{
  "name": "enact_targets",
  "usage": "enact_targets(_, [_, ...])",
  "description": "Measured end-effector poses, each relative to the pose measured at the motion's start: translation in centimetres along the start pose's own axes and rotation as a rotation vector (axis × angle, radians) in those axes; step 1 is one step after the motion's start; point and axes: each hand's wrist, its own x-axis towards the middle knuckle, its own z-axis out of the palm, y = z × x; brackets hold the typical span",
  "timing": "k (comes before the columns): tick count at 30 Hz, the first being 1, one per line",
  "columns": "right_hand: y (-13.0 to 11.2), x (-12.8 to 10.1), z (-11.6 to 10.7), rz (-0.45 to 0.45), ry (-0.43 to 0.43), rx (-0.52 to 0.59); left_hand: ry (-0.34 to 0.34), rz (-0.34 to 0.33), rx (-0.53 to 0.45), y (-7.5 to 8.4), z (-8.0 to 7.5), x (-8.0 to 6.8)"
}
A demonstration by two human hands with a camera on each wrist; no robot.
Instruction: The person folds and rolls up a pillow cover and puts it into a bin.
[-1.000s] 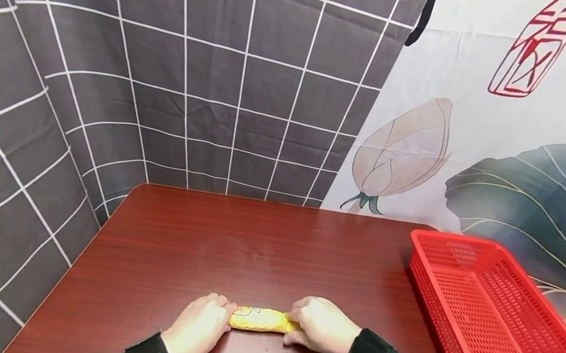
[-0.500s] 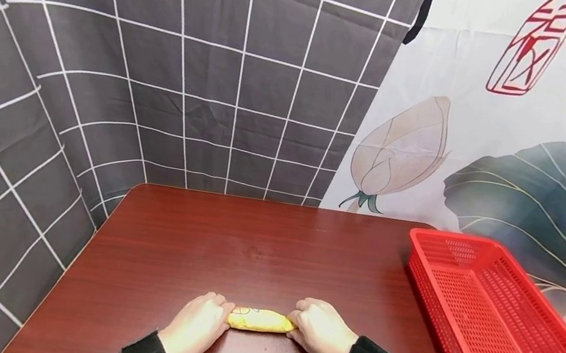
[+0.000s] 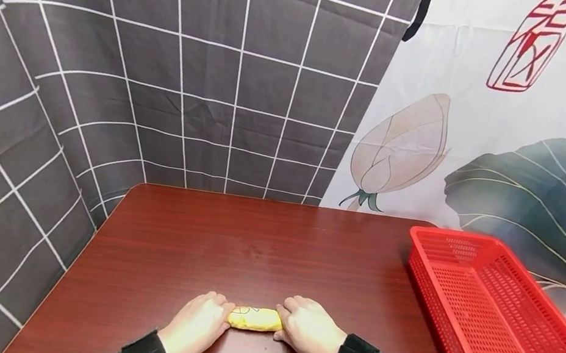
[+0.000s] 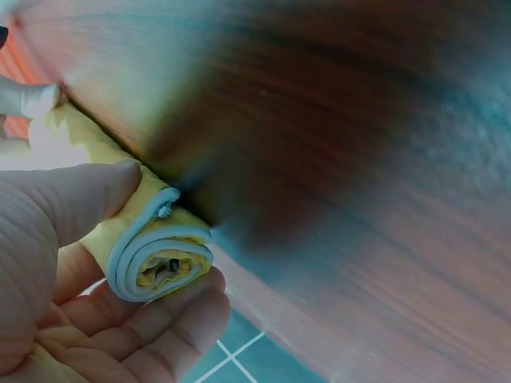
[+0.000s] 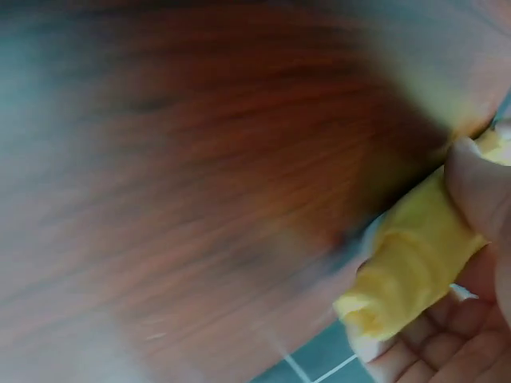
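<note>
A yellow cloth (image 3: 256, 319) with a dark line drawing is rolled into a narrow tube on the table near its front. My left hand (image 3: 198, 326) grips the left end. In the left wrist view, the thumb presses on the roll (image 4: 120, 211) and the fingers curl beneath; its end shows a spiral of layers with a pale edge. On the other side, my right hand (image 3: 311, 332) holds the right part of the tube. The right wrist view shows the thumb on top of the cloth (image 5: 415, 255), with its end sticking out past the fingers.
The brown wooden table (image 3: 260, 247) spreads out beyond the hands. On the right side stands a red perforated plastic basket (image 3: 492, 327). A grey cloth with white grid lines (image 3: 193, 76) hangs behind and at the left, beside a printed floral hanging (image 3: 404, 146).
My right hand has slid a little to the left along the roll, so less yellow shows between the hands. The left hand stays almost still, holding its end.
</note>
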Motion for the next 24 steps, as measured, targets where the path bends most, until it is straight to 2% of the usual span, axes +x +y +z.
enact_targets(5, [-0.9, 1.0, 0.1, -0.004, 0.047, -0.096, 0.005, 0.005, -0.001, 0.0, 0.0, 0.0])
enact_targets(10, [-1.4, 1.4, 0.3, -0.062, 0.157, -0.095, 0.007, 0.013, 0.004, 0.0, 0.0, -0.1])
enact_targets(12, [-1.4, 1.5, 0.3, -0.08, 0.167, -0.093, 0.004, 0.015, 0.004, 0.0, 0.0, -0.1])
enact_targets(17, [-1.9, 2.2, -0.1, -0.092, 0.076, -0.137, 0.007, 0.012, -0.003, 0.0, 0.0, -0.1])
enact_targets(21, [-2.9, 3.2, -1.1, -0.05, -0.065, -0.218, 0.014, 0.012, -0.014, 0.0, 0.0, -0.1])
enact_targets(24, [-3.2, 3.8, -1.1, -0.027, -0.114, -0.237, 0.034, 0.017, -0.021, 0.0, 0.0, -0.2])
